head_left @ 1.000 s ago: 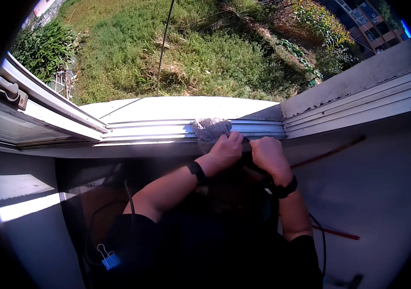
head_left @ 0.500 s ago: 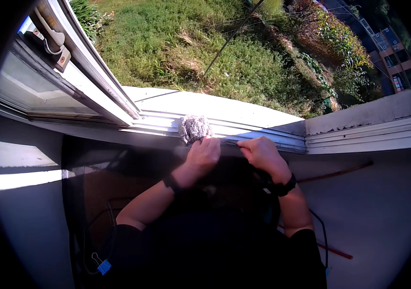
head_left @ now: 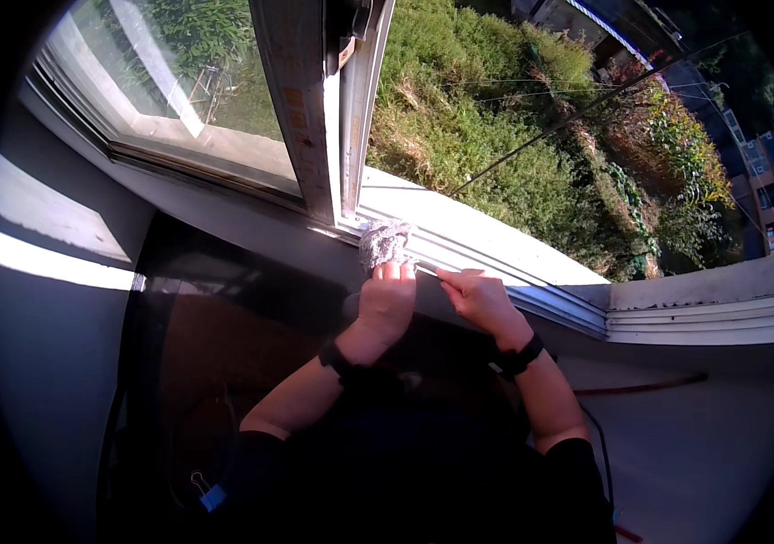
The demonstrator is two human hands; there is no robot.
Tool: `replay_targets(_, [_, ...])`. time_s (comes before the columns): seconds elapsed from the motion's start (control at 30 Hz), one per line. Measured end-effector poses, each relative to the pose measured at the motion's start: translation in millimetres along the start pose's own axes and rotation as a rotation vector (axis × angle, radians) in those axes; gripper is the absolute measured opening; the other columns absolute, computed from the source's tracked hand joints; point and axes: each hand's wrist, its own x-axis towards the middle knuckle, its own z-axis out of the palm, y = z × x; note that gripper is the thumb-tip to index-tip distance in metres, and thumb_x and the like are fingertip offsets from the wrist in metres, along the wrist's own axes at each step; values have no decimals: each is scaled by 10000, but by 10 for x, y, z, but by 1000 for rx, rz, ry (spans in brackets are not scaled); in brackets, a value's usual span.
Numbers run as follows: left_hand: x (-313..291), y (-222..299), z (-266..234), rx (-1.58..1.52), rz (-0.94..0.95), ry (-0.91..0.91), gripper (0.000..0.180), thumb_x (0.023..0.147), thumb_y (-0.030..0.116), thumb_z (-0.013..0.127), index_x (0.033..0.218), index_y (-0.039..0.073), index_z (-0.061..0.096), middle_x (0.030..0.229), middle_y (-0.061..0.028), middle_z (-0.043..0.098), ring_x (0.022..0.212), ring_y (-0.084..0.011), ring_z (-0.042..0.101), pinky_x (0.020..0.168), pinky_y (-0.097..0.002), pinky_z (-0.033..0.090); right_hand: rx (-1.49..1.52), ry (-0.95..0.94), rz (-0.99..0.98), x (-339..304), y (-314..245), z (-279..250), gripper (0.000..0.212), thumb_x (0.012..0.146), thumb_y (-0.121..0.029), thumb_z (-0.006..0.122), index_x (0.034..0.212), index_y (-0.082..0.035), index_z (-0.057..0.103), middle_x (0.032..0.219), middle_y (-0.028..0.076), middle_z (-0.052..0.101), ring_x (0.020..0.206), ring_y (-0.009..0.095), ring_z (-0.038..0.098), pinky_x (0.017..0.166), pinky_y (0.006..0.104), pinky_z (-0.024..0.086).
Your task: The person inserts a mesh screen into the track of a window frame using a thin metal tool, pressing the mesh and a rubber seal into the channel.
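A crumpled greyish cloth [head_left: 385, 245] rests on the white window track [head_left: 496, 272], close to the foot of the window frame. My left hand [head_left: 389, 301] is closed on its lower edge, fingers bent and knuckles up. To the right, my right hand [head_left: 482, 297] is closed in a pinch, thumb and forefinger pointing at the cloth. A thin dark sliver seems to run from its fingertips toward my left hand, too small to name. Both hands stay just inside the sill, and each wrist wears a dark band.
A sliding window sash [head_left: 301, 118] stands to the left; the opening beside it looks onto grass [head_left: 468, 118]. A pale wall end [head_left: 704, 281] bounds the track at right. Below are a blue binder clip [head_left: 213, 497], a dark cable [head_left: 602, 444] and a reddish rod [head_left: 645, 385].
The view has swung left, so more of the sash and glass shows. The cloth and both hands now lie nearer the sash foot, and my right hand is closer to my left.
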Motion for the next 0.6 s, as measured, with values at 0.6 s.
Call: replay_targets(0.6, [-74,-1563,-387,-226,-520,133,208,835,206,525,943,33,565,934,-174,547,906,-387,551,746,-479,472,-172,54,-172,1320,-1213,941,185,864,-161,485,901,-36,616,715,146,654,653,297,657,565,404,519])
